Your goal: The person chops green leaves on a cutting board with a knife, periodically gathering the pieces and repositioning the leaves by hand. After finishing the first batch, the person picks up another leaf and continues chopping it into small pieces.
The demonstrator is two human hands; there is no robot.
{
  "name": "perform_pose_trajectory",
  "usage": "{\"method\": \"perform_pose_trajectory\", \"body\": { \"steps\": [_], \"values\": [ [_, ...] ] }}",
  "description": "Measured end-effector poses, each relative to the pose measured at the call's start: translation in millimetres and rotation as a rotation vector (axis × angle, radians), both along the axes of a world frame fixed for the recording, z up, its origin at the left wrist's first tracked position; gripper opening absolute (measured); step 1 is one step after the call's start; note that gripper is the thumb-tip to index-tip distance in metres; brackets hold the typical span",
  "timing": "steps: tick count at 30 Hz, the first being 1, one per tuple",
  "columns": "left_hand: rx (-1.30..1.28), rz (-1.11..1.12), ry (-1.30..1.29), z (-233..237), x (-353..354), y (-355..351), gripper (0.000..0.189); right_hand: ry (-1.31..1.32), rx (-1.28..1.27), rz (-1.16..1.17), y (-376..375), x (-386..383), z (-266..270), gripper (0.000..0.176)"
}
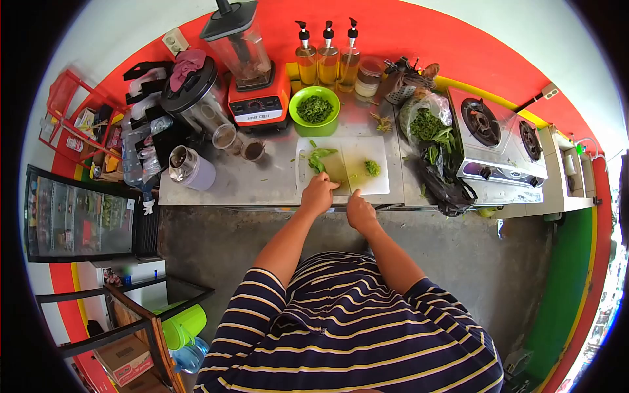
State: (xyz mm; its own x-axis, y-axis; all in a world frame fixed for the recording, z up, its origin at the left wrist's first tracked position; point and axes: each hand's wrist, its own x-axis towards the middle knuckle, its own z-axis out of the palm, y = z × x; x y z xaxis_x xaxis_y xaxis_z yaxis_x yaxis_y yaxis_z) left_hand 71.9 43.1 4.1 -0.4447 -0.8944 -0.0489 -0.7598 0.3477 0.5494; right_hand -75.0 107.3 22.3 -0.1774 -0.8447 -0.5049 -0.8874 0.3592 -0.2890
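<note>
The left hand (pixel 319 194) is bending its fingers over the front half of the white cutting board (pixel 373 148), just in front of the long green leaves (pixel 319 157); whether it is pinching anything, I cannot tell. The right hand (pixel 361 211) is curling at the board's front edge, its grip unclear; if it is working a blade, the nearby left fingertips are risking a cut. The board is lying near the front edge of the smooth steel bench (pixel 272 182), so a hard push could be sliding it, and the loose, crumbly chopped greens (pixel 372 168) could be scattering. Behind, the round, glossy lime-green bowl (pixel 318 133) is holding dark, finely shredded leaves (pixel 314 109).
</note>
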Motion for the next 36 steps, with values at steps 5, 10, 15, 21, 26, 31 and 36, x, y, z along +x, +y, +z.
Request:
{"method": "perform_pose_trajectory", "body": {
  "steps": [5, 10, 15, 21, 26, 31, 36],
  "values": [
    [-0.042, 0.062, 0.049, -6, -7, -5, 0.022, -0.015, -0.003, 0.007, -12, -9, 8, 0.032],
    [-0.042, 0.176, 0.172, -16, -15, -5, 0.015, 0.014, 0.04, -0.005, 2, -6, 4, 0.032],
    [0.1, 0.243, 0.284, -20, -12, -13, 0.012, 0.031, -0.065, 0.047, -16, -16, 0, 0.031],
    [0.162, 0.245, 0.301, -24, -12, -19, 0.013, 0.044, -0.003, -0.013, 7, 1, -2, 0.027],
    [0.222, 0.201, 0.324, -29, -9, -27, 0.015, -0.005, -0.017, -0.025, -9, -10, 7, 0.029],
    [0.228, 0.203, 0.327, -31, -10, -29, 0.014, -0.003, 0.016, 0.021, 9, -1, 16, 0.033],
    [0.289, 0.217, 0.341, -35, -9, -34, 0.014, -0.046, -0.029, 0.04, -4, -9, 4, 0.035]
  ]
}}
